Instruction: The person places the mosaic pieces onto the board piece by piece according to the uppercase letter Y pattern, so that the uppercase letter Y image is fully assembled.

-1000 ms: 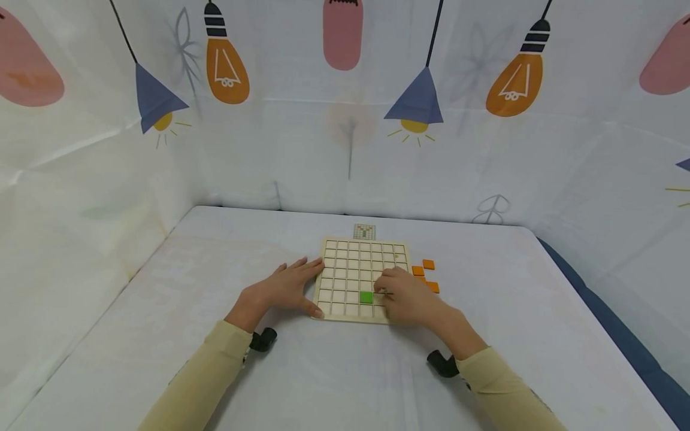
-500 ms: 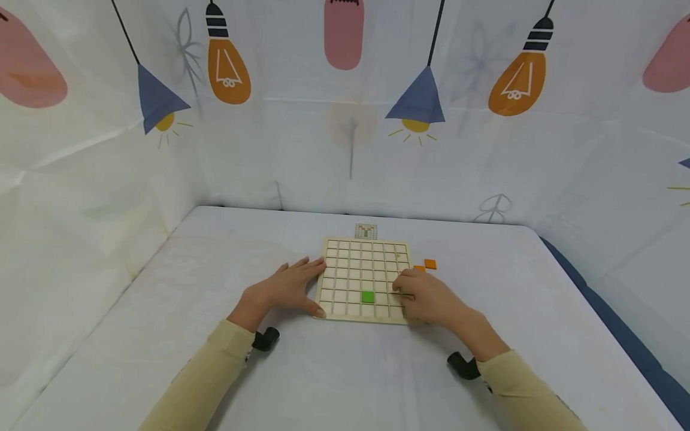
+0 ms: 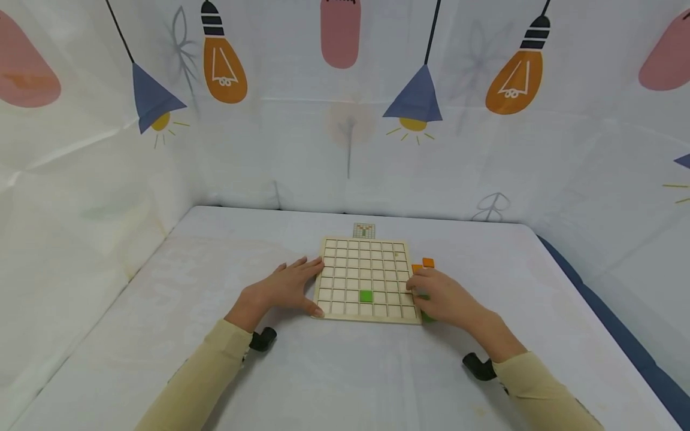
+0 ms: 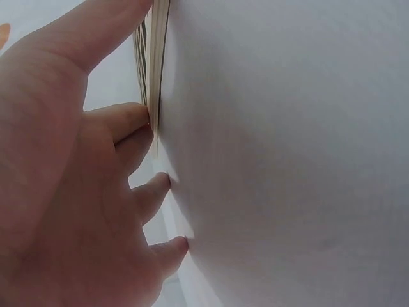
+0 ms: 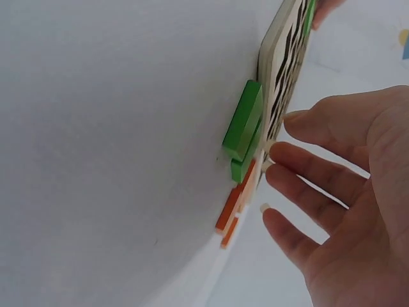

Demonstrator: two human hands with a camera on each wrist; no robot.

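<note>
A square wooden grid board [image 3: 353, 254] lies on the white table, with one green tile [image 3: 366, 296] in its lower middle. My left hand [image 3: 286, 287] rests at the board's left edge, fingers spread and thumb at the near left corner; the left wrist view shows fingertips against the board's side [image 4: 153, 70]. Over the board's right edge hovers my right hand [image 3: 443, 297], its fingers loosely bent with nothing between them. Beneath it, loose green tiles [image 5: 243, 125] lie beside the board, one overlapping another. Orange tiles [image 5: 233, 204] lie just beyond, partly hidden by the hand in the head view.
A small pattern card [image 3: 363, 230] lies behind the board's far edge. White printed cloth [image 3: 302, 149] hangs behind the table [image 3: 242, 233]. Each wrist carries a black camera mount, one on the left [image 3: 263, 339] and one on the right [image 3: 478, 366].
My right hand has moved right, from over the board to above the loose tiles at its right edge. Green pieces now show beneath it. My left hand has stayed in place.
</note>
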